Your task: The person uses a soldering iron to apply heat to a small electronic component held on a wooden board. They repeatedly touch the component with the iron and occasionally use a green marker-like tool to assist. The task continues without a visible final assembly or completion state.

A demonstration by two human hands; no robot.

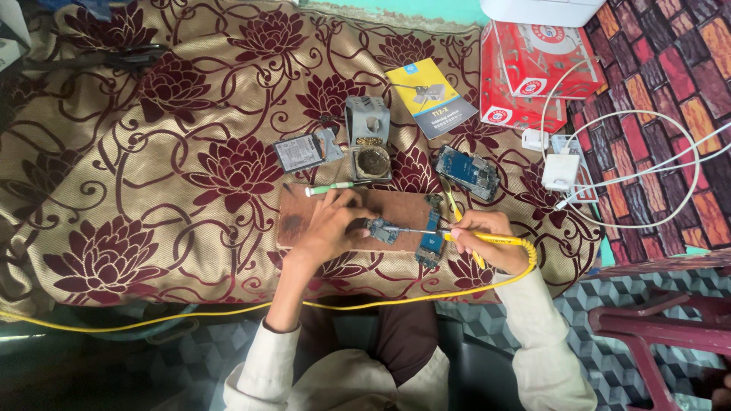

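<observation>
My right hand (487, 237) grips a yellow-handled soldering iron (487, 239) whose metal tip reaches left to a small circuit board (383, 230). My left hand (329, 224) presses down on that small board, which lies on a brown wooden block (304, 209). A second, longer blue circuit board (430, 242) lies on the block's right end, just left of my right hand. The iron's yellow cable (228, 312) loops under my arms and runs off to the left.
A grey iron stand with a tip-cleaner cup (369, 141), a green-handled tool (329, 187), an opened phone (304, 151), another phone board (466, 171) and a yellow-blue packet (431, 97) lie on the floral cloth (152, 175). Red boxes (533, 76), a white charger and cables (562, 172) are at right.
</observation>
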